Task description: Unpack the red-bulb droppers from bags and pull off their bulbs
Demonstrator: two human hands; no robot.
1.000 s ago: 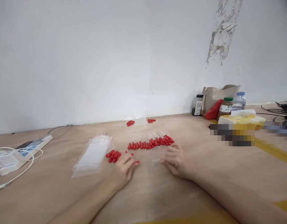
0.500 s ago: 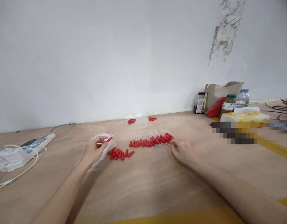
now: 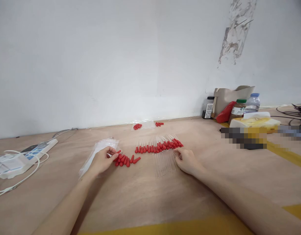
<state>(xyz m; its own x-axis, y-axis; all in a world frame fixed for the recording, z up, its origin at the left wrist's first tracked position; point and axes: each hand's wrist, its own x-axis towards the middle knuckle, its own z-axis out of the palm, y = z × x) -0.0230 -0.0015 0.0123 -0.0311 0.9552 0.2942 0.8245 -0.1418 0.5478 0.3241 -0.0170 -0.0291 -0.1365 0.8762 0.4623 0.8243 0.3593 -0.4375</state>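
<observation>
My left hand (image 3: 104,160) is closed in a pinch on a red rubber dropper bulb (image 3: 118,152). It hovers at the left side of a small pile of loose red bulbs (image 3: 125,160). Several droppers with red bulbs (image 3: 154,149) lie in a row, their clear tips pointing toward the wall. Just below that row are bare glass dropper tubes (image 3: 162,164), side by side. At the right end of these tubes, my right hand (image 3: 185,159) has its thumb and fingers together. What sits between those fingertips is too small and clear to make out.
Clear plastic bags (image 3: 98,151) lie under and behind my left hand. A power strip (image 3: 30,160) with white cables is at left. Against the wall rests another bag (image 3: 147,124) with red bulbs. Bottles, a jar (image 3: 239,109) and a tissue pack (image 3: 254,122) stand at right.
My left hand has moved slightly right and down to the loose bulbs, still holding a red bulb. My right hand has shifted left from the capped row's end onto the bare tubes.
</observation>
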